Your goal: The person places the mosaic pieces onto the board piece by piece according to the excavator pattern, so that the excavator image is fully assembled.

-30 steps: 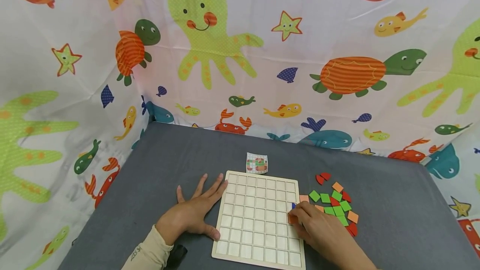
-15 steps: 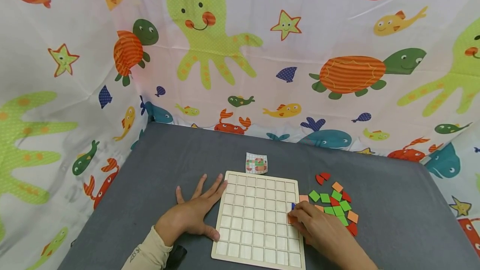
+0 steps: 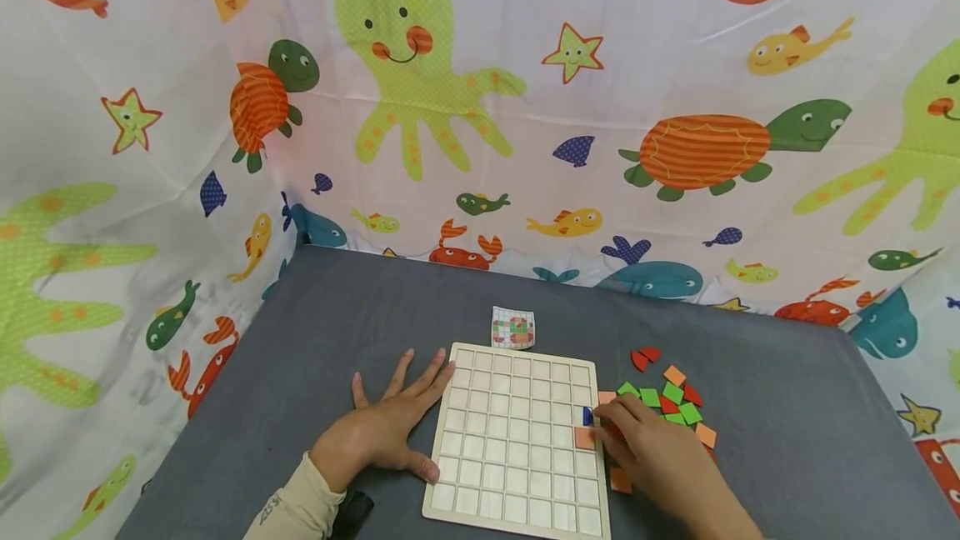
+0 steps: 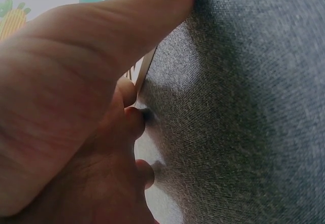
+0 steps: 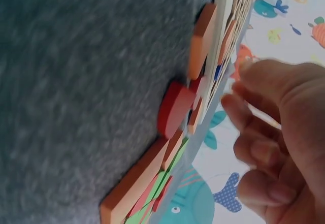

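Note:
A light wooden grid board (image 3: 517, 432) lies on the grey cloth. My left hand (image 3: 378, 432) has its fingers spread, thumb and fingertips at the board's left edge. On the board's right column sit an orange square tile (image 3: 584, 438) and, just above it, a small blue piece (image 3: 588, 416). My right hand (image 3: 660, 452) hovers at the board's right edge, beside those pieces. In the right wrist view its fingers are loosely bent with nothing between them. Another orange tile (image 3: 620, 480) lies beside the board, under the right hand's near side.
Several green tiles (image 3: 690, 413), orange tiles (image 3: 674, 375) and red pieces (image 3: 651, 353) lie loose to the right, some hidden by my right hand. A small pattern card (image 3: 513, 328) touches the board's far edge. A printed curtain (image 3: 480, 90) rises behind the table.
My right hand has let go of the orange tile, which now lies in a right-column cell, and has drawn slightly right. The left hand stays put.

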Tool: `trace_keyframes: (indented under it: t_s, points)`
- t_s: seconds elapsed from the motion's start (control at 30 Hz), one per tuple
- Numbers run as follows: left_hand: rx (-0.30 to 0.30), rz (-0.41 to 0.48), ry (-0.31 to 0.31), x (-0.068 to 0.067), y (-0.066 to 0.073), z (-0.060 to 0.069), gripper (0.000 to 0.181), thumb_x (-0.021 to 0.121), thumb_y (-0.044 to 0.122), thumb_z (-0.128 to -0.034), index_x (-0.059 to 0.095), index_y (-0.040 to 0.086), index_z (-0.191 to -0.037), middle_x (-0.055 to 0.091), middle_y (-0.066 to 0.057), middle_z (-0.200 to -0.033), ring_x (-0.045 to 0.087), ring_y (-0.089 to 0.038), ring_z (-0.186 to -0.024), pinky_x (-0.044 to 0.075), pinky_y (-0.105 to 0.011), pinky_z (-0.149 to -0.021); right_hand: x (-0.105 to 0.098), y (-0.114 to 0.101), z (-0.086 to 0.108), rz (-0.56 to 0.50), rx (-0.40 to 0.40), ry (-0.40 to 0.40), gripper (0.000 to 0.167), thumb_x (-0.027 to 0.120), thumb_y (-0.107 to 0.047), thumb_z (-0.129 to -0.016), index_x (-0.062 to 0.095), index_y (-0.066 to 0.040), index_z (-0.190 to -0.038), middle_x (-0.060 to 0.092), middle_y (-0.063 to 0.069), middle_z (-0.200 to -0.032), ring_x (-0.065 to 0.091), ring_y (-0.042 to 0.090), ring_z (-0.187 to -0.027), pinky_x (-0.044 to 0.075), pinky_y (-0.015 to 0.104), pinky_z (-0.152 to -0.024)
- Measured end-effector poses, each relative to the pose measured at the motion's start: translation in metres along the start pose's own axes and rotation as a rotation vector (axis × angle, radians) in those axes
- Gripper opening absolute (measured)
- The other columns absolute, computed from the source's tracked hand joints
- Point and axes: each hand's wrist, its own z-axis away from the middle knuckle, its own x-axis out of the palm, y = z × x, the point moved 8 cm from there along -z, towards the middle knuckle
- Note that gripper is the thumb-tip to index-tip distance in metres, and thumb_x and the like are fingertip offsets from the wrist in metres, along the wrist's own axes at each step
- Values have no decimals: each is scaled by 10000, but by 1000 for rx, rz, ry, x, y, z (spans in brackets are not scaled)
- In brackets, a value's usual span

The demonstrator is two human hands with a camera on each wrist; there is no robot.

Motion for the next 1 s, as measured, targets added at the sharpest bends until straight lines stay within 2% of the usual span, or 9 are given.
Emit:
trace_keyframes:
  t_s: [0.2, 0.4, 0.53, 0.67, 0.87, 1.0]
  points:
    - [-3, -5, 2, -1, 0, 0, 1397, 929, 595, -646, 65, 374, -1721, -63, 120, -1792, -165, -349, -1640, -142, -925, -1039, -5, 26, -2, 59, 187, 16, 320, 882, -249, -890, 743, -135, -1155, 653, -9, -988, 499, 36, -648, 416, 220, -475]
    - [-5, -12, -1, -1, -1, -2, 1387, 923, 600, -655, 63, 379, -1721, -66, 127, -1791, -161, -340, -1642, -135, -919, -1051, -3, 47, -3, 24, 303, 29, 362, 868, -235, -906, 728, -75, -1198, 627, 73, -999, 491, 113, -617, 461, 314, -472]
    - [-9, -15, -7, 0, -1, -2, 1403, 924, 608, -646, 53, 375, -1721, -68, 117, -1793, -166, -342, -1640, -137, -924, -1043, 3, 53, -4, -2, 326, -1, 368, 853, -240, -922, 728, -66, -1220, 639, 95, -1043, 509, 132, -637, 501, 350, -496]
    - [-3, -10, 1, 0, 0, 0, 1414, 927, 608, -634, 56, 369, -1722, -62, 106, -1795, -162, -353, -1640, -139, -931, -1030, 7, 56, -5, -9, 312, -6, 350, 856, -226, -916, 732, -86, -1212, 641, 79, -1043, 517, 133, -653, 501, 362, -502]
    - [1, -9, 4, 1, -1, -1, 1400, 929, 598, -642, 61, 380, -1720, -64, 126, -1791, -169, -341, -1639, -146, -924, -1038, 8, 56, -10, 5, 276, -10, 344, 853, -231, -920, 745, -85, -1213, 623, 68, -1011, 493, 110, -636, 453, 324, -482]
    - [5, -7, 5, 1, -1, -1, 1393, 926, 597, -649, 63, 381, -1720, -65, 130, -1790, -172, -340, -1639, -149, -921, -1041, 10, 56, -11, -10, 286, -34, 337, 851, -225, -924, 752, -85, -1213, 615, 71, -1006, 489, 112, -644, 442, 303, -485]
